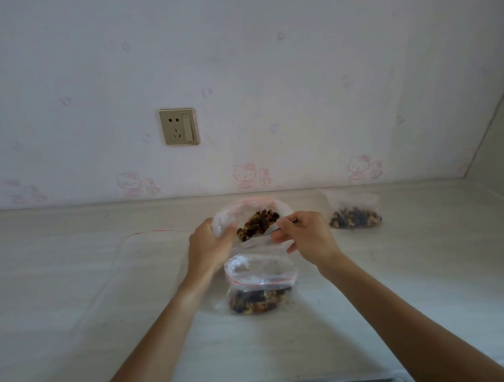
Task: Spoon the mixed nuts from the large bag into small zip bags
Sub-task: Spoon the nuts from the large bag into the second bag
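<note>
Left hand [208, 246] grips the large bag [248, 217] rim, holding its mouth wide so the right hand [304, 238], pinching the spoon [279, 224], can reach the mixed nuts [257, 223]. A small zip bag [259, 282] stands open just in front, placed for a short transfer; a filled bag [354, 214] sits aside at right.

No readable text; wallpaper [237, 73] bears faint cartoon-cat prints, possibly captioned, too blurred.

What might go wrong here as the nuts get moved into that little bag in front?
The small bag stands open with neither hand holding it, so it may slump or tip as nuts drop in. The right hand must carry the spoon from the large bag across bare counter; nuts could roll off on the way. The left hand grips only one side of the large bag's mouth, which might fold shut.
</note>
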The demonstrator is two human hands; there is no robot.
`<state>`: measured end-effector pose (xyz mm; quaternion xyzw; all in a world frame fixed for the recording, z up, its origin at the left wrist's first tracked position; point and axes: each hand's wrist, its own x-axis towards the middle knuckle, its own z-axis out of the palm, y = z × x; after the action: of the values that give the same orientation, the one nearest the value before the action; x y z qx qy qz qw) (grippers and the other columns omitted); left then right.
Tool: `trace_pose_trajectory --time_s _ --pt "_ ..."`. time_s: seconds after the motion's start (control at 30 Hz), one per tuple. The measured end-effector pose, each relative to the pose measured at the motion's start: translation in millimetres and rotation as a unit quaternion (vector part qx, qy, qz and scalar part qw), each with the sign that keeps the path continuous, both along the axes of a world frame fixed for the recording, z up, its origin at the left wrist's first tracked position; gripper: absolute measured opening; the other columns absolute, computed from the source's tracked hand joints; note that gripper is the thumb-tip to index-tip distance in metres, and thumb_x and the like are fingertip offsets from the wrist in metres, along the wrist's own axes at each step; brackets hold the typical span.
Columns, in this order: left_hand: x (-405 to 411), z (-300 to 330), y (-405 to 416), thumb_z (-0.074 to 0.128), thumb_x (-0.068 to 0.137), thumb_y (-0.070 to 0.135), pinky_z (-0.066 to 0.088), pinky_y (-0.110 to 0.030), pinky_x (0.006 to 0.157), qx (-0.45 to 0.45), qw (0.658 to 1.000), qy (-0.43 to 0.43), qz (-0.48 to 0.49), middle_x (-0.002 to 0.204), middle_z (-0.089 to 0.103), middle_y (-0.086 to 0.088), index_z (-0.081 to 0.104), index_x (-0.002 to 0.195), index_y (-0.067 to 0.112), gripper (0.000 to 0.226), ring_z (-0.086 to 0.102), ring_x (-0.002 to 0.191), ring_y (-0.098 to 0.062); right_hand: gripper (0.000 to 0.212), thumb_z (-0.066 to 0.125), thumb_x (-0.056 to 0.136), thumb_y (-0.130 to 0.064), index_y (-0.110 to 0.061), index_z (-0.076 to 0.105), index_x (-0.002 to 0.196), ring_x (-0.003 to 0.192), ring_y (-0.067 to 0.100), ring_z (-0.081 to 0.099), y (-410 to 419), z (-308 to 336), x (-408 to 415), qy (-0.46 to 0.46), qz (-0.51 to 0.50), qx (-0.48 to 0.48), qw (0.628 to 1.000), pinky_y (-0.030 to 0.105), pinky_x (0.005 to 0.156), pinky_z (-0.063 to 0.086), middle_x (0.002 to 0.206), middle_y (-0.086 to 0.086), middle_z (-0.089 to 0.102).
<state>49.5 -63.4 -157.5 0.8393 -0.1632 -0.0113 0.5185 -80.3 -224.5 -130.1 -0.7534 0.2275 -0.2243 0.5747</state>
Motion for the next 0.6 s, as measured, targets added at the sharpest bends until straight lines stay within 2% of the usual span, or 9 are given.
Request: trace_pose_trajectory --time_s 0.13,0.33,0.47,0.53,0.6 --pt "-4 -1 -3 0.070 0.095 0.030 0.054 -0.036 0.076 -0.017 1.000 -0.025 -0.005 0.089 0.073 0.000 0.071 0.101 0.016 0.015 0.069 0.088 -0.021 0.020 0.063 0.102 -0.015 -0.010 0.075 0.087 0.074 0.021 0.077 1 -7 7 -0.017 -0.052 0.025 0.998 0.027 0.054 0.055 0.075 0.004 0.079" --pt "-10 5 0 0.071 0.094 0.033 0.058 -0.042 0.073 -0.050 0.999 -0.019 -0.009 0.088 0.074 -0.002 0.070 0.094 0.021 0.012 0.072 0.082 -0.021 0.019 0.062 0.101 -0.011 -0.010 0.074 0.087 0.065 0.013 0.074 -1 -9 13 -0.048 -0.085 0.029 0.995 0.024 0.050 0.056 0.071 -0.001 0.078" --pt "-12 8 -2 0.071 0.094 0.034 0.061 -0.050 0.071 -0.055 0.998 -0.003 -0.022 0.089 0.074 -0.010 0.070 0.095 0.017 0.017 0.073 0.078 -0.030 0.019 0.063 0.100 -0.009 -0.009 0.075 0.085 0.066 0.014 0.075 -1 -14 17 -0.034 -0.098 -0.006 0.995 0.028 0.054 0.056 0.071 0.001 0.078" --pt "-12 8 -2 0.072 0.094 0.033 0.062 -0.047 0.067 -0.057 0.998 -0.007 -0.017 0.088 0.074 -0.011 0.070 0.094 0.017 0.016 0.073 0.075 -0.027 0.020 0.062 0.101 -0.009 -0.010 0.075 0.086 0.068 0.013 0.075 0 -18 16 -0.037 -0.098 -0.039 0.994 0.026 0.056 0.057 0.072 -0.001 0.078" --pt "-12 8 -1 0.071 0.094 0.032 0.061 -0.039 0.059 -0.065 0.998 -0.004 -0.018 0.089 0.075 -0.010 0.070 0.094 0.018 0.014 0.072 0.066 -0.019 0.018 0.061 0.101 -0.011 -0.012 0.075 0.090 0.071 0.011 0.075 -1 -21 16 -0.040 -0.095 -0.078 0.992 0.032 0.064 0.060 0.073 -0.002 0.078"
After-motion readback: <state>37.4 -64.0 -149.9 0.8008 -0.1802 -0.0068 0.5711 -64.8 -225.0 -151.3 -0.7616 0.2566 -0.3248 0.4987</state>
